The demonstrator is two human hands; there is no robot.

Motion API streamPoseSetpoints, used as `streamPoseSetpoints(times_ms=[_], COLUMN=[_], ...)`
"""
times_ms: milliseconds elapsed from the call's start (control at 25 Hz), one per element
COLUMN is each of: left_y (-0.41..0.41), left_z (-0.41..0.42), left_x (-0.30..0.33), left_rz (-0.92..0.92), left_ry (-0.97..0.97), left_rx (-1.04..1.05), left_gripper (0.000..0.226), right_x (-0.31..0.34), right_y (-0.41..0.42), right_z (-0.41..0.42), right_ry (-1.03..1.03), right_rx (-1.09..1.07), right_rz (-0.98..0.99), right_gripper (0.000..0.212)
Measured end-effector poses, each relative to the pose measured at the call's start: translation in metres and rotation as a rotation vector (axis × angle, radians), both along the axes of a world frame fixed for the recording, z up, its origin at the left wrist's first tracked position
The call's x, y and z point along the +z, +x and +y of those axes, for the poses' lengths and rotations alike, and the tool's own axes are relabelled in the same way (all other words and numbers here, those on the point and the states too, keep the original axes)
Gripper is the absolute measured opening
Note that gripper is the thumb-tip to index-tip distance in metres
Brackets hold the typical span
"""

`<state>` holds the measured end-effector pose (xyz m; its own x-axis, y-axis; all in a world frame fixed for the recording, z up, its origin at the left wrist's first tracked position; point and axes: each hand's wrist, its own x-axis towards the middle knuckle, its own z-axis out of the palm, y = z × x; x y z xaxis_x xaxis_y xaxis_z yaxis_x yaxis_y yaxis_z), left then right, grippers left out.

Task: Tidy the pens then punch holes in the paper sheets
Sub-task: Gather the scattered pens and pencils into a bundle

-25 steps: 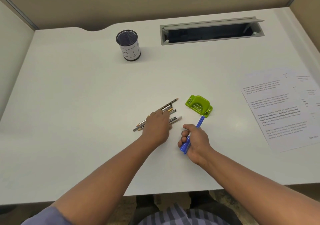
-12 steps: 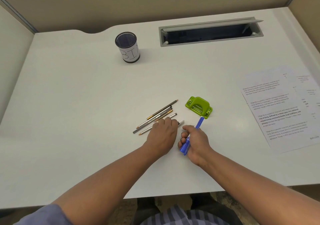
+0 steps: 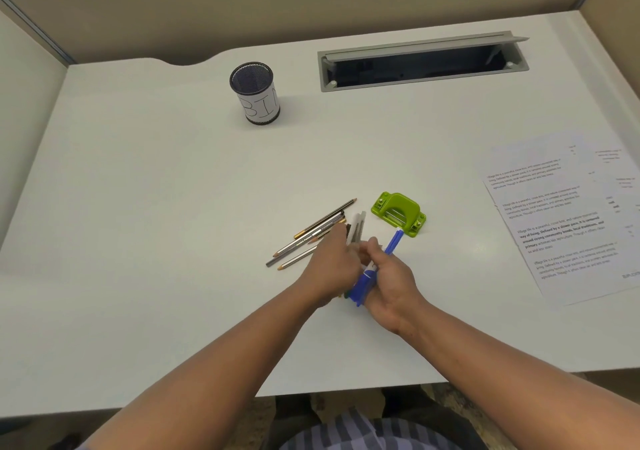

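My right hand grips a blue pen that points up toward the green hole punch. My left hand holds a pale, blurred pen, lifted off the desk and touching my right hand. Several pencils and pens lie in a loose bundle on the white desk just left of my left hand. The printed paper sheets lie flat at the right edge. A black mesh pen cup labelled BIN stands at the back.
A grey cable hatch with its lid raised sits in the desk at the back right. Beige partition walls enclose the desk on three sides. The desk's near edge runs just below my forearms.
My left hand has lifted a pale pen out of the bundle and swung it right, up against my right hand. The right hand kept the blue pen and barely moved.
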<state>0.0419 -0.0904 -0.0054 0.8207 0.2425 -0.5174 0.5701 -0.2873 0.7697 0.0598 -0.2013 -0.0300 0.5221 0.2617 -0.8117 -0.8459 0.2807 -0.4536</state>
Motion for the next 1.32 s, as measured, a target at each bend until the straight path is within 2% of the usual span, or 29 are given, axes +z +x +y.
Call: streamPoseSetpoints(times_ms=[200,320,480,560,600,720,800,880,960,1040,1120,1320], left_y=[-0.005,-0.011,-0.015,-0.015,-0.016,-0.022,-0.019,-0.009,0.007,0.020,0.029,0.041], left_z=[-0.008,-0.014,-0.018,-0.018,-0.019,-0.020,-0.010,0.011,0.033,0.047,0.054,0.060], left_x=[0.014,0.024,0.027,0.026,0.026,0.029,0.029,0.020,0.011,0.002,-0.006,-0.017], left_rz=[-0.016,-0.066,-0.156,-0.168,-0.166,-0.242,-0.387,-0.452,-0.301,-0.075,0.068,0.067], left_ry=[0.003,0.053,0.148,0.246,0.281,0.252,0.260,0.377,0.493,0.541,0.562,0.554], left_rx=[0.052,-0.062,-0.127,-0.102,-0.078,0.013,0.090,0.088,-0.007,-0.128,-0.243,-0.295], left_gripper=[0.006,0.026,0.040,0.037,0.043,0.057,0.045,0.036,0.039,0.048,0.050,0.027], right_x=[0.008,0.008,0.009,0.008,0.008,0.006,0.006,0.005,0.004,0.004,0.003,0.004], right_y=[-0.001,0.003,0.005,0.005,0.005,0.008,0.010,0.013,0.013,0.012,0.010,0.006], right_z=[0.000,-0.003,-0.001,0.000,0.000,-0.001,-0.003,-0.004,-0.005,-0.005,-0.006,-0.011], right_ry=[0.212,0.277,0.319,0.307,0.299,0.289,0.254,0.152,0.072,0.042,0.038,0.049], right_rx=[0.064,0.081,0.078,0.064,0.060,0.006,-0.030,-0.051,-0.059,-0.067,-0.072,-0.091], right_rz=[0.059,0.064,0.011,0.007,0.008,-0.012,-0.023,-0.001,0.024,0.042,0.048,0.045], right_gripper=[0.044,0.046,0.047,0.046,0.044,0.037,0.026,0.018,0.019,0.023,0.024,0.024])
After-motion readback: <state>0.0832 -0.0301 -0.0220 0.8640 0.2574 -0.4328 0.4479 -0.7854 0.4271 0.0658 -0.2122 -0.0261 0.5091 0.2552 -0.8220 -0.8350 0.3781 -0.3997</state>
